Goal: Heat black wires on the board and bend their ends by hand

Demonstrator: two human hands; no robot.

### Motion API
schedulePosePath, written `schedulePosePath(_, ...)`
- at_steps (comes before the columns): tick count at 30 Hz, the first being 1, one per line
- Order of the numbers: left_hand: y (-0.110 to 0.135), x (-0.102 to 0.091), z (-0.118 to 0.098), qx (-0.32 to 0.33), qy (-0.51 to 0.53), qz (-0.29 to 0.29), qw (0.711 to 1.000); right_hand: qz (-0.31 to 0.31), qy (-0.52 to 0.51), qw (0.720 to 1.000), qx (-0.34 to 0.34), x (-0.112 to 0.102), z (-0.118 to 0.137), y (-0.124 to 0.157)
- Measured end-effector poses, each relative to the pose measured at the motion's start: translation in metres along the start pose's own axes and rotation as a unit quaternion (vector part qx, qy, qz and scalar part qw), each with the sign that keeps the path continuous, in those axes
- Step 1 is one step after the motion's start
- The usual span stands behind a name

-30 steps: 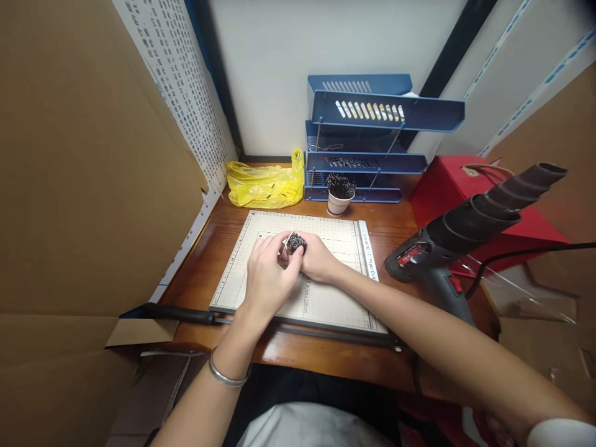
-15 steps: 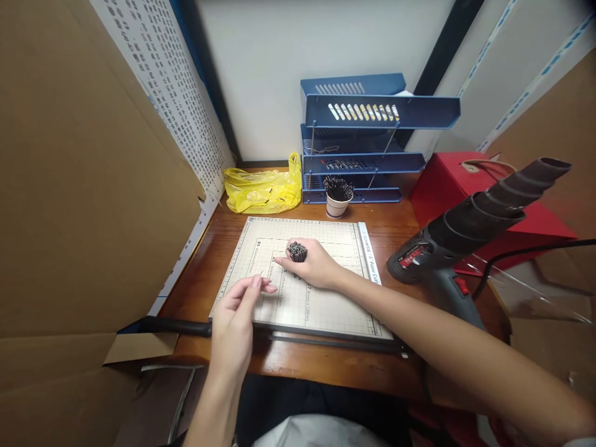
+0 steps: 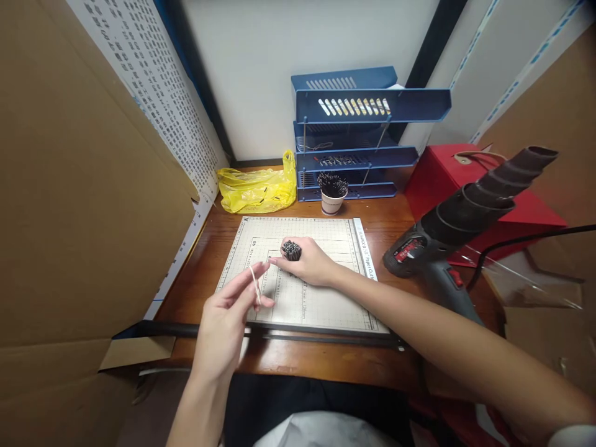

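My right hand [image 3: 307,261] is wrapped round a bundle of thin black pieces with pale tips [image 3: 291,250], held upright over the board. What exactly these pieces are I cannot make out. My left hand [image 3: 228,316] is just to the left, with a whitish rubber band [image 3: 256,284] looped across its partly spread fingers. The left index fingertip is very close to my right thumb; whether they touch I cannot tell. Beneath both hands lies a cream paper cutter board [image 3: 321,304] with a printed grid.
A paper cup [image 3: 333,205] full of similar black pieces stands behind the board. Behind it rises a blue tray rack [image 3: 372,105]. A yellow plastic bag [image 3: 258,189] lies at the back left. To the right are a heat gun [image 3: 433,242] and a red box [image 3: 526,211].
My left hand has moved up towards the right hand, its fingers spreading with the band now visibly stretched over them. The right hand keeps its hold on the bundle. The view has shifted slightly.
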State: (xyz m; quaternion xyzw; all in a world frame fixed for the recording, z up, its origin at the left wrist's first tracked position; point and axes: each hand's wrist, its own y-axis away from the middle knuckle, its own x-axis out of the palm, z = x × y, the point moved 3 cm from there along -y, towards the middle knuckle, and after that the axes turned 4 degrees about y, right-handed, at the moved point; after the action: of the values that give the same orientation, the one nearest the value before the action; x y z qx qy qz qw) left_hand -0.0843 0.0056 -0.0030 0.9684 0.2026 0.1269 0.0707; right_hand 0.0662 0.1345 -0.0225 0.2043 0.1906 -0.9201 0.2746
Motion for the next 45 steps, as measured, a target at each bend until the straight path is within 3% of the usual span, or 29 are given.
schedulePosePath(4, -0.018, 0.020, -0.027, 0.131, -0.189, 0.049, 0.972, 0.004, 0.007, 1.000, -0.003, 0.000, -0.001, 0.000)
schedulePosePath(8, -0.032, 0.050, -0.049, 0.246, -0.369, 0.142, 0.885, 0.024, 0.008, 1.000, -0.014, 0.001, -0.004, 0.000)
schedulePosePath(12, -0.040, 0.072, -0.052, 0.251, -0.495, 0.213, 0.804, 0.044, 0.020, 0.998, -0.033, 0.004, -0.011, -0.001)
schedulePosePath(15, -0.047, 0.078, -0.048, 0.212, -0.530, 0.236, 0.786, 0.055, 0.042, 0.996, -0.053, 0.006, -0.017, -0.001)
schedulePosePath(25, -0.061, 0.060, -0.034, 0.160, -0.511, 0.257, 0.805, 0.068, 0.125, 0.988, -0.058, 0.005, -0.010, 0.003)
schedulePosePath(32, -0.061, 0.044, -0.023, 0.085, -0.460, 0.218, 0.857, 0.033, 0.155, 0.987, -0.015, 0.000, -0.005, 0.005)
schedulePosePath(37, -0.057, 0.037, -0.015, 0.099, -0.397, 0.256, 0.876, 0.026, 0.142, 0.989, 0.015, -0.002, -0.007, 0.003)
schedulePosePath(42, -0.048, 0.026, -0.013, 0.134, -0.335, 0.232, 0.903, 0.038, 0.118, 0.992, 0.033, -0.007, -0.004, 0.001)
schedulePosePath(45, -0.042, 0.019, -0.013, 0.113, -0.274, 0.266, 0.917, 0.046, 0.102, 0.993, 0.046, -0.010, 0.000, 0.000)
